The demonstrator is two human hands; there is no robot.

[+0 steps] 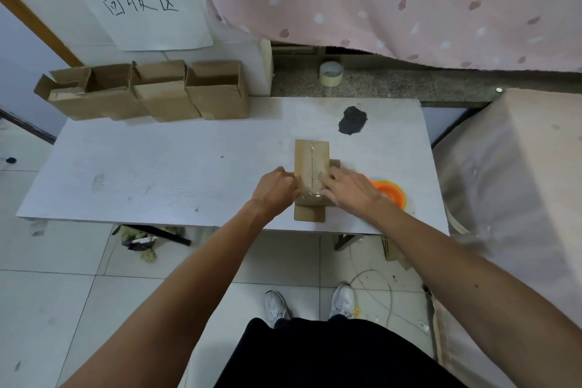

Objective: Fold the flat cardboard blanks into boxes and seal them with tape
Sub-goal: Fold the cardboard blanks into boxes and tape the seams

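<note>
Forearms (195, 277) outstretched, I seal the box (311, 164) on the bench (157, 173): left hand (277, 187) gripping its side with curled fingers, right hand (349, 190) flat on top; the tape (311, 197) probably needs smoothing next.

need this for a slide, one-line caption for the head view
Left hand holds a cardboard box on the white table while right hand presses clear tape over its near end, open boxes behind.

Taped box (311, 161) under left hand (277, 190), right hand (349, 191) (orange dispenser (390, 191) alongside)
</note>
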